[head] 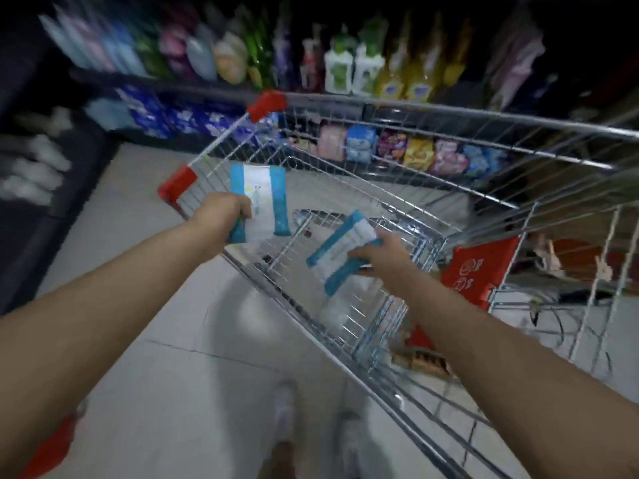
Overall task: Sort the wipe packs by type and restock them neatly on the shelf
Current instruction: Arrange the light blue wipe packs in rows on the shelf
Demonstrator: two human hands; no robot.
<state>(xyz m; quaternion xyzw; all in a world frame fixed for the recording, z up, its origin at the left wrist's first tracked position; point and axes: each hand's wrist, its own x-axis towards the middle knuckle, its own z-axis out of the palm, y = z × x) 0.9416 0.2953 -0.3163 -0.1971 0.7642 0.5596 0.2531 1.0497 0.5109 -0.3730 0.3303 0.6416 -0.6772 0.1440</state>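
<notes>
Gripping one blue-and-white wipe pack (pixel 258 203) by its lower edge, the left hand (pixel 221 216) holds it upright over the cart's (pixel 449 140) near rim, fingers closed around it. The right hand (pixel 383 252) is closed on a second pack (pixel 342 250) of the same look, held tilted inside the basket, toward 3 o'clock of the first.

Both packs appear to be one type, so sorting seems in hand for this pair, but neither is on the shelf (pixel 397 153) yet. The basket looks nearly bare; blur hides whether more packs lie in it. Restocking of these two is all still ahead.

The shelf row of coloured packs runs from 12 to 2 o'clock beyond the cart's far side, bottles (pixel 352 67) on the tier above. Wire walls hem the right hand at 3 o'clock, and the red handle (pixel 221 146) sits at 11 o'clock of the left. Open floor (pixel 166 357) lies from 6 to 9 o'clock, giving room to step round.
</notes>
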